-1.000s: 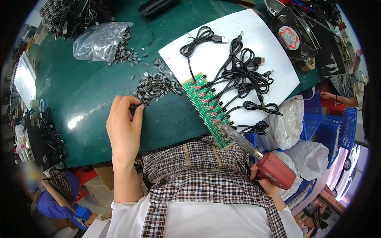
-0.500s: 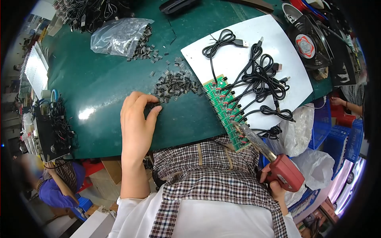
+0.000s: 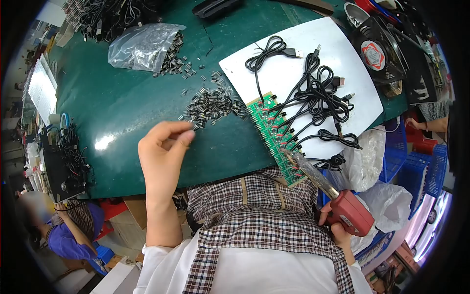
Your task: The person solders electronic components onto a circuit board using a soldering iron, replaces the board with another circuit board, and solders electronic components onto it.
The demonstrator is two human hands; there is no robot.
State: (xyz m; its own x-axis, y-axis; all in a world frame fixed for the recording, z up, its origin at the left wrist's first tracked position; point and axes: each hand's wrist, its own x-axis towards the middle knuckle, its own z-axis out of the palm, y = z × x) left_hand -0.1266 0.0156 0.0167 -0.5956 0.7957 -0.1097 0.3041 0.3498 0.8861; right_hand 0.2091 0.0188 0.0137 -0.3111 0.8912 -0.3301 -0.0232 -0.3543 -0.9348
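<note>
Tabletop [image 3: 112, 117]: smooth green, its gloss catching a bright glare
Soldering iron [image 3: 345, 208]: red plastic housing, dull stained metal barrel
Circuit board [image 3: 275, 138]: green coating, metal pins lining one edge
USB cables [image 3: 320, 98]: black plastic, metal plugs
Bag [image 3: 142, 46]: clear, crinkled, shiny plastic
Apron [image 3: 264, 230]: matt checked cloth

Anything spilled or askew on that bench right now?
Small black parts lie loose on the green table, some trailing from the plastic bag. That looks like a spill, though it may be deliberate.
</note>
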